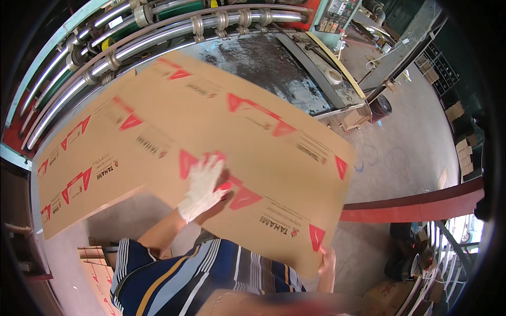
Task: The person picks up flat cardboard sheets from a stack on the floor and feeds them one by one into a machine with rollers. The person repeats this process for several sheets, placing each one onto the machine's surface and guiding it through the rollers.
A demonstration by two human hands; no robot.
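A large brown cardboard sheet (221, 142) with red and black print spreads across the view in front of me, tilted, with a step cut into its near left edge. My left hand (204, 181) wears a white knitted glove with red at the fingertips. It lies on the sheet's upper face near the middle, fingers stretched and slightly blurred. At the near right corner my bare right hand (327, 262) grips the sheet's edge. Some of its fingers are hidden there.
Beyond the sheet runs a machine with shiny metal rollers (158, 39) and a dark, worn flat bed (258, 63). A roll of tape (333, 77) rests on its right side. A red curved bar (411, 207) crosses at right. Printed cardboard (97, 279) lies low at left.
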